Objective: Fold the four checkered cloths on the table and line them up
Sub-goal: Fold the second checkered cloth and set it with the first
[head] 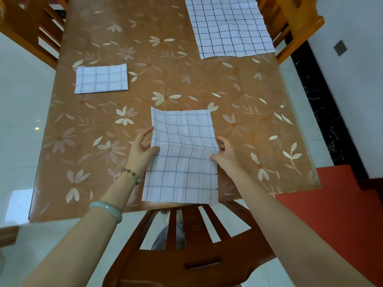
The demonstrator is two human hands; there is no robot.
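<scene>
Left hand (143, 151) and right hand (226, 155) pinched the sides of the middle cloth (182, 168); folded cloth (101, 78) lay left, spread cloth (230, 25) far right.

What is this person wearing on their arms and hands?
Both forearms are bare, no sleeves in view. Near the left hand, a bracelet of greenish and dark beads circles the wrist; a smooth pale green bangle sits further up. The right hand and arm wear nothing.
</scene>
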